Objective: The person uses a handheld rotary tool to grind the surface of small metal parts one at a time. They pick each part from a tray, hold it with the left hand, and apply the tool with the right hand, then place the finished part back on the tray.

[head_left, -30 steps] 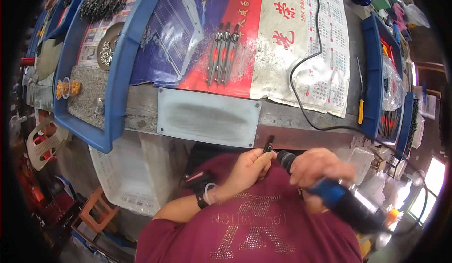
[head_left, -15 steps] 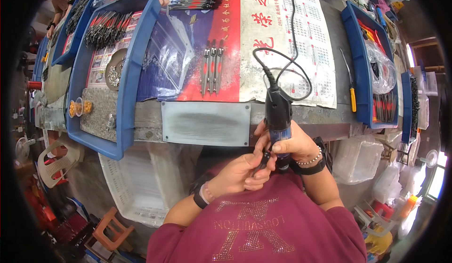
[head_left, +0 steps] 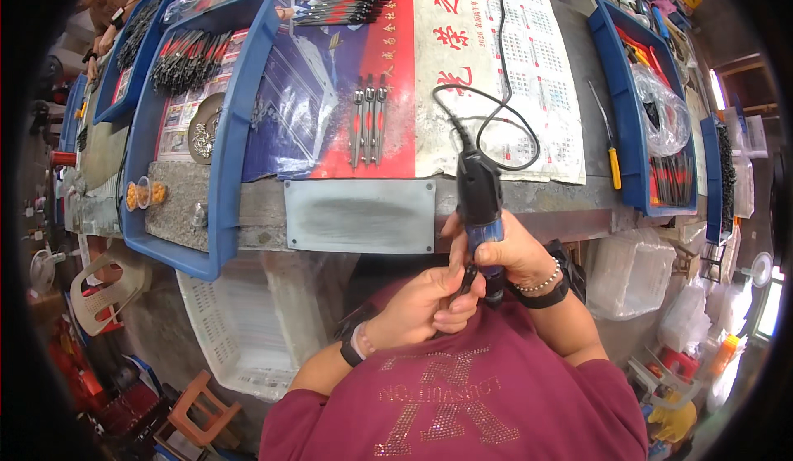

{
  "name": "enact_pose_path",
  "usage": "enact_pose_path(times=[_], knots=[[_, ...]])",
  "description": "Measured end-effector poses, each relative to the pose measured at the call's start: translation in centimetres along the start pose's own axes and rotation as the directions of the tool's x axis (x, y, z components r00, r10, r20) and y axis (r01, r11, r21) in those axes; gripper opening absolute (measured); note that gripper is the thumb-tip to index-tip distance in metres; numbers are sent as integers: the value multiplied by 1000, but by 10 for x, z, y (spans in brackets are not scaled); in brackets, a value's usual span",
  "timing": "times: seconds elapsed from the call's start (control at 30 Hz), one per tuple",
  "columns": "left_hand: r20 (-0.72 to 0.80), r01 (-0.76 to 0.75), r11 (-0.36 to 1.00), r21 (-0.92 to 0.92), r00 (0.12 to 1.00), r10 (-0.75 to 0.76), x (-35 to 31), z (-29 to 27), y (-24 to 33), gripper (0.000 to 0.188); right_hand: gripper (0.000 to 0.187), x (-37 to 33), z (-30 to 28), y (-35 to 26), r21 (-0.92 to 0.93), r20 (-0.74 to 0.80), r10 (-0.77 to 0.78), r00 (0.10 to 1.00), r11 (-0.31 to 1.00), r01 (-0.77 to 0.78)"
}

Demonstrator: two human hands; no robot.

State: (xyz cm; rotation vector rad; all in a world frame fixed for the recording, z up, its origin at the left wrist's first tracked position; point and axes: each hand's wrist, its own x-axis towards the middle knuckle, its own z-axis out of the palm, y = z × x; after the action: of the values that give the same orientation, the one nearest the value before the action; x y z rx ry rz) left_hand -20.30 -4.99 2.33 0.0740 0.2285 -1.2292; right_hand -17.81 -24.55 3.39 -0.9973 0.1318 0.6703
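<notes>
My right hand [head_left: 520,254] is closed round a corded black and blue electric screwdriver [head_left: 480,192], held upright in front of my chest with its cord end toward the bench. My left hand [head_left: 436,297] pinches a small dark piece [head_left: 465,281] beside the screwdriver's lower end; fingers hide most of it, so its kind cannot be told. Whether the tip touches the piece is hidden too. Ahead on the mat, three slim grey tools with red and black handles [head_left: 369,126] lie side by side.
At left, a blue tray [head_left: 239,106] holds a heap of similar tools [head_left: 192,58], a dish of small metal parts [head_left: 202,135] and cups of orange bits [head_left: 144,192]. A yellow-handled screwdriver [head_left: 614,168] lies beside the right blue tray [head_left: 628,122]. A metal plate [head_left: 361,216] edges the bench.
Both hands keep their hold on the screwdriver and the small dark piece. The view has shifted slightly, and the screwdriver sits a little farther left in it.
</notes>
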Motion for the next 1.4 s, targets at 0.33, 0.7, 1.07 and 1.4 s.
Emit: enact_pose_path(times=[0.33,0.7,1.07,1.4], knots=[[-128,-11,1000,24,992,14,10,17,14,34,55,2,-8,-12,347,10,-110,994,932,100],[56,-137,76,988,760,647,13,38,23,21,52,-14,2,-23,292,-71,-273,959,914,282],[304,150,-542,827,692,655,9,57,24,25,47,-11,1,-7,369,-206,-240,949,879,303],[275,214,-576,789,715,643,7,53,28,24,42,-9,5,-6,279,-318,-240,917,901,333]])
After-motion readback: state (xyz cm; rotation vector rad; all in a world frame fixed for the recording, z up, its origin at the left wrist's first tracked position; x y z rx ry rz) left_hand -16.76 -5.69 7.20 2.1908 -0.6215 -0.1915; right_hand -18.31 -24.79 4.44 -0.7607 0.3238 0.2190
